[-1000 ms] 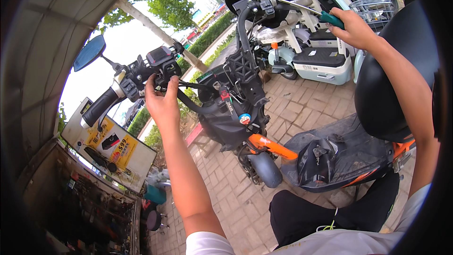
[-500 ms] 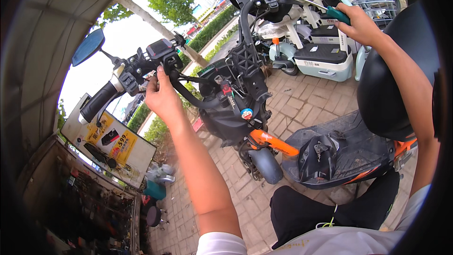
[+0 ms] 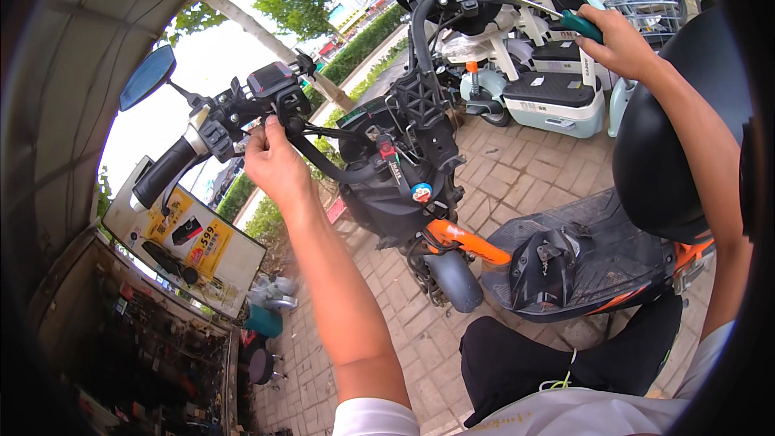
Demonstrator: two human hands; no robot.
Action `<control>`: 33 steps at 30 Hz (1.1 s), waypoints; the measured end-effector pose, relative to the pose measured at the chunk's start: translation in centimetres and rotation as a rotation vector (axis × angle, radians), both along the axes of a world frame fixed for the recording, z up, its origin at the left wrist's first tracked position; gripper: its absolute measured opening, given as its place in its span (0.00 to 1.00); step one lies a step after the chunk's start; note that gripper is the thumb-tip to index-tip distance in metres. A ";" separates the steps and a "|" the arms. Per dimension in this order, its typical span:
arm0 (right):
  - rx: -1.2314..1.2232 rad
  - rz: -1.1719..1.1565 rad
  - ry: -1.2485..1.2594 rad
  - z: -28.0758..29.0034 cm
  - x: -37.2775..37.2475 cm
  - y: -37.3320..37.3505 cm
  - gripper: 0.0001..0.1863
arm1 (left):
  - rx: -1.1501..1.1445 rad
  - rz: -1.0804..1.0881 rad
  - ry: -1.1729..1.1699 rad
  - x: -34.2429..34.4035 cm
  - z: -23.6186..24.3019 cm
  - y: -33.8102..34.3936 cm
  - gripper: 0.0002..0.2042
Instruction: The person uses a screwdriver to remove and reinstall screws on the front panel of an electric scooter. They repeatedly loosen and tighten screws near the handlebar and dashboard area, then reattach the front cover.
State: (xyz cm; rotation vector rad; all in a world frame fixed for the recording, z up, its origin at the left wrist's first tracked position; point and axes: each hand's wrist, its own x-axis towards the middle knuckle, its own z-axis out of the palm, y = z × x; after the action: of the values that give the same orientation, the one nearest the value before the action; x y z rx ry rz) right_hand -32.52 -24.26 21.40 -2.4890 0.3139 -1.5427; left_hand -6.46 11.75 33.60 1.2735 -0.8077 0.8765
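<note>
Up at the left end of the handlebar (image 3: 355, 169), the left hand (image 3: 274, 165) pinches with its fingertips at the underside of the switch cluster (image 3: 270, 97), just inboard of the black grip (image 3: 161, 173) and below the small display; what exactly sits between thumb and fingers is too small to tell. The bar's long axis runs from that grip at lower left up and across to the far end at upper right, so the two hands sit at opposite ends of it, well apart. Over there the right hand (image 3: 622, 44) is clenched around a green-handled tool (image 3: 581, 24), its tip touching the brake lever (image 3: 525, 2) beside the right grip. A blue mirror (image 3: 148, 77) stands outboard of the left hand. Below the bar lie the scooter's footboard (image 3: 589, 254) and orange trim, and parked scooters (image 3: 549, 97) stand beyond on the brick paving
</note>
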 end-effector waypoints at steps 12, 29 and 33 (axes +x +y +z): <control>0.069 -0.011 0.027 0.2 -0.3 0.1 0.11 | 0.152 -0.005 -0.052 1.6 -0.2 1.8 0.21; 0.075 -0.033 0.095 0.4 -0.3 -1.0 0.16 | 0.585 0.348 -0.525 -3.4 0.3 2.9 0.19; -0.091 -0.049 -0.047 0.3 -0.2 -1.6 0.16 | 0.603 0.419 -0.555 -3.3 -0.9 4.2 0.19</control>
State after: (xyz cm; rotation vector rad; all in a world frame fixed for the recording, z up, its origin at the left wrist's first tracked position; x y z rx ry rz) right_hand -32.74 -25.88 21.71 -2.5260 0.3058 -1.6682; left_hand -9.78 15.92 32.73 1.7960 -1.3371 1.4261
